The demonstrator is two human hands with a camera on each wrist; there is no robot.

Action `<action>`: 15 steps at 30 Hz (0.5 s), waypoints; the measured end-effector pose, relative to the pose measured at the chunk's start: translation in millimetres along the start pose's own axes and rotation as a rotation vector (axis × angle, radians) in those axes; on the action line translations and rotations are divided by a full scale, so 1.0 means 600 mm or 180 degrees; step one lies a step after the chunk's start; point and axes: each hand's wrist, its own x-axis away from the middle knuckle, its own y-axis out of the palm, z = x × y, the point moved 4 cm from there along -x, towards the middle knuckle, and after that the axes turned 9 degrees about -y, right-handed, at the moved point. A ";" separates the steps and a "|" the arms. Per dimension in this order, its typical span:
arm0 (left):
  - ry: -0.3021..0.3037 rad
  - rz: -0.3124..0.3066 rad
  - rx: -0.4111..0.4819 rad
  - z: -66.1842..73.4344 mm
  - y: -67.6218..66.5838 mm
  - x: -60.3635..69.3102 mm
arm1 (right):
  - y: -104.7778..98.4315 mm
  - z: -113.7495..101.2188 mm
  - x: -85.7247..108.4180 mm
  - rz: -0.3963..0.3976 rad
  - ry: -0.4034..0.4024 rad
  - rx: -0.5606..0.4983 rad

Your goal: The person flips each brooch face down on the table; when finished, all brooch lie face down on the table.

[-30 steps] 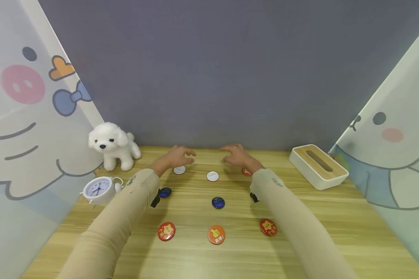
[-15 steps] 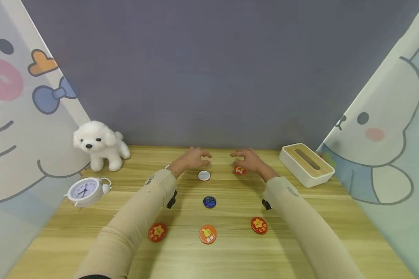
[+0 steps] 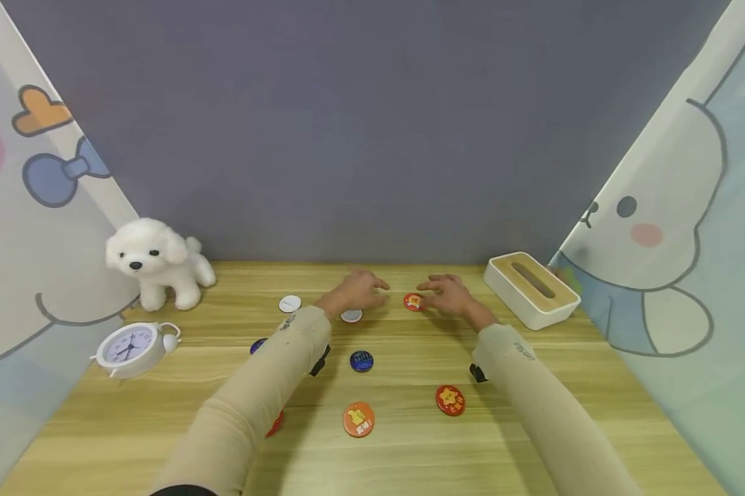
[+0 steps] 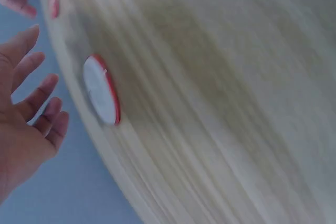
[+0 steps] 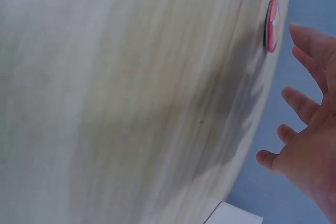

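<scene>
Nearest, two beige cloth sleeves (image 3: 248, 406) reach over a table (image 3: 434, 461) with streaked, light wood grain. Eight round badges lie flat on it. The near row has three glossy ones: an orange thumbs-up badge (image 3: 359, 419), a red star badge (image 3: 449, 400) and a red badge (image 3: 275, 424) mostly hidden by the left sleeve. Beyond are two shiny dark-blue badges (image 3: 361, 361), one partly covered. Farther back are two white-faced badges (image 3: 290, 304) and a red patterned badge (image 3: 413, 302).

The left hand (image 3: 359, 290) hovers palm inward, fingers apart and loosely bent, holding nothing; one white-faced badge lies just beside it. The right hand (image 3: 448, 295) faces it, fingers spread, likewise holding nothing, with the red patterned badge just beyond its fingertips.

At left stand one round white alarm clock (image 3: 131, 349) and, farther, one fluffy plush dog (image 3: 158, 262); at right, one white tissue box (image 3: 531, 289) with a slotted, wood-look lid. Behind rises a plain grey panel (image 3: 372, 138).
</scene>
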 end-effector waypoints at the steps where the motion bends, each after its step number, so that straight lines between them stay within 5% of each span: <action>1: -0.0005 0.0003 -0.0076 0.006 0.005 -0.004 | 0.002 0.003 0.000 -0.0016 0.0021 -0.0009; 6: 0.0014 0.0076 -0.0350 0.030 0.027 -0.024 | 0.010 0.012 0.002 -0.0123 0.0014 0.0077; 15: 0.0038 0.0097 -0.0203 0.050 0.042 -0.048 | 0.011 0.024 -0.005 -0.0130 -0.0076 0.0135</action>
